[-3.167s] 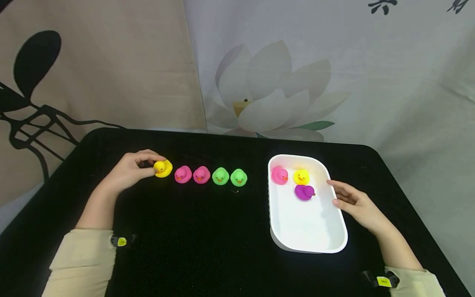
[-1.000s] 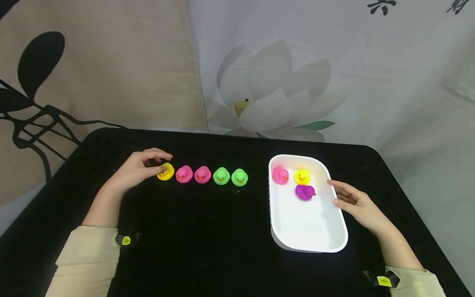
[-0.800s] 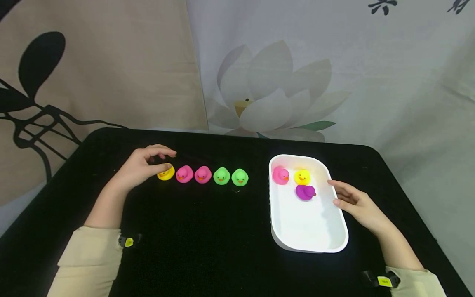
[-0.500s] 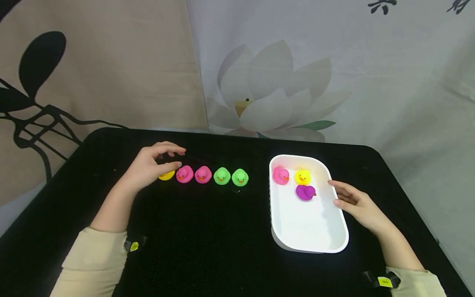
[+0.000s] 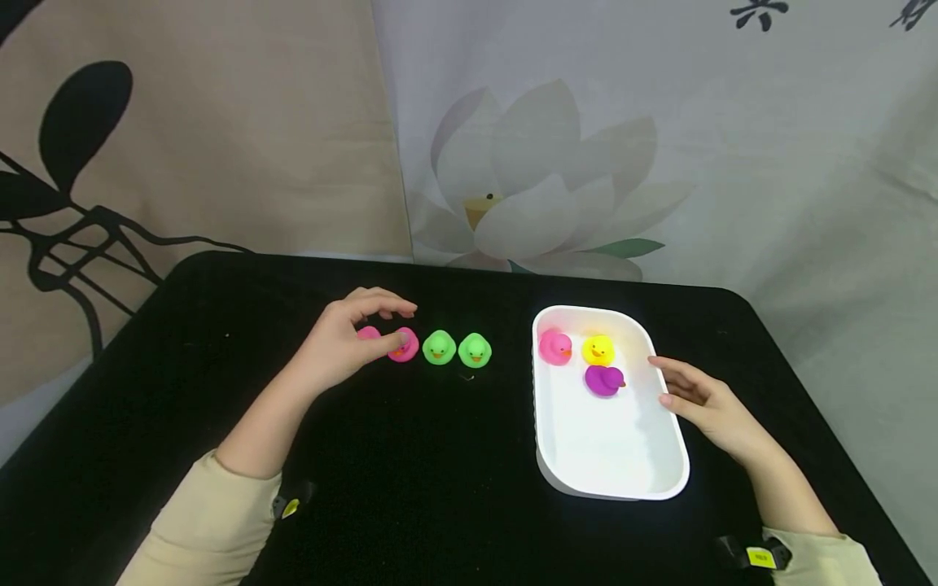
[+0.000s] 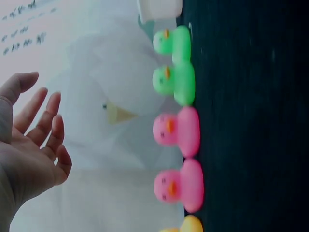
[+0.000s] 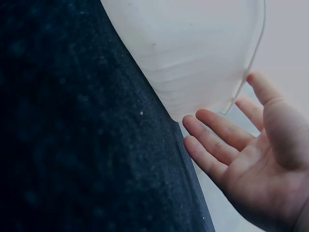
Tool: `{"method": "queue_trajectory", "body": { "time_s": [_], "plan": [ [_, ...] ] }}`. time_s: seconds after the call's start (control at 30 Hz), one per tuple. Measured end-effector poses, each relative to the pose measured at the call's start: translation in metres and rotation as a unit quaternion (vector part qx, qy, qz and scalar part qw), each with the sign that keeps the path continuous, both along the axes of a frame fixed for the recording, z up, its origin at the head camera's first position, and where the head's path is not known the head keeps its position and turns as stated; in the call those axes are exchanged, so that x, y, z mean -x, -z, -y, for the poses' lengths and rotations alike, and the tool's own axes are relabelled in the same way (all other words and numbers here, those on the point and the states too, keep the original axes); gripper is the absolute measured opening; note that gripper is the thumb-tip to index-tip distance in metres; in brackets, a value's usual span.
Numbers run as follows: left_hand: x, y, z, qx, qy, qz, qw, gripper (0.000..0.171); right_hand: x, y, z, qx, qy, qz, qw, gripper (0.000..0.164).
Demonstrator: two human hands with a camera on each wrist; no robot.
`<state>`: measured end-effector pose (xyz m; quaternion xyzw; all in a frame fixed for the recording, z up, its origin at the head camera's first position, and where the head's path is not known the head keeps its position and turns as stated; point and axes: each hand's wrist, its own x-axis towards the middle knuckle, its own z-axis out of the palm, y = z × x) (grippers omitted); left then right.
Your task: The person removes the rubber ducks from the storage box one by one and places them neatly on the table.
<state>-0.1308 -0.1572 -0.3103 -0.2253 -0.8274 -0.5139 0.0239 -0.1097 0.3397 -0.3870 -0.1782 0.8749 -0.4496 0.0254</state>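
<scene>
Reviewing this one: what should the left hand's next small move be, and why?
Probably the left hand should reach across to the white tray for a duck: it holds nothing above the row of ducks, three ducks sit in the tray, and the right hand is at the tray's side.

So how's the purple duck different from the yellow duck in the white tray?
The purple duck is purple; the yellow duck is bright yellow. In the head view, the purple duck's beak points right, while the yellow duck faces the camera. The purple duck sits nearer the camera than the yellow duck. Both are inside the white tray.
</scene>
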Motion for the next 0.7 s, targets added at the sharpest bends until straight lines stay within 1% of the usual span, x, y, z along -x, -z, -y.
{"method": "queue_trajectory", "body": {
  "time_s": [0.17, 0.3, 0.4, 0.57, 0.7],
  "plan": [
    [-0.006, 0.0, -0.021, -0.019, 0.024, -0.003, 0.9995, 0.034, -0.001, -0.002, 0.002, 0.006, -0.001, 0.001, 1.0, 0.049],
    [-0.01, 0.001, -0.039, -0.019, 0.035, -0.003, 0.9992, 0.034, -0.002, -0.003, 0.004, 0.005, -0.004, -0.001, 1.0, 0.05],
    [-0.011, 0.001, -0.052, -0.018, 0.045, -0.007, 0.9988, 0.034, -0.001, -0.002, 0.004, 0.005, 0.0, 0.002, 1.0, 0.05],
    [-0.011, 0.002, -0.075, -0.023, 0.071, -0.013, 0.9971, 0.031, 0.0, -0.001, 0.001, -0.001, 0.004, 0.007, 1.0, 0.05],
    [-0.011, 0.003, -0.093, -0.006, 0.09, -0.029, 0.9955, 0.029, -0.001, -0.001, 0.001, 0.001, 0.003, 0.007, 1.0, 0.05]
  ]
}}
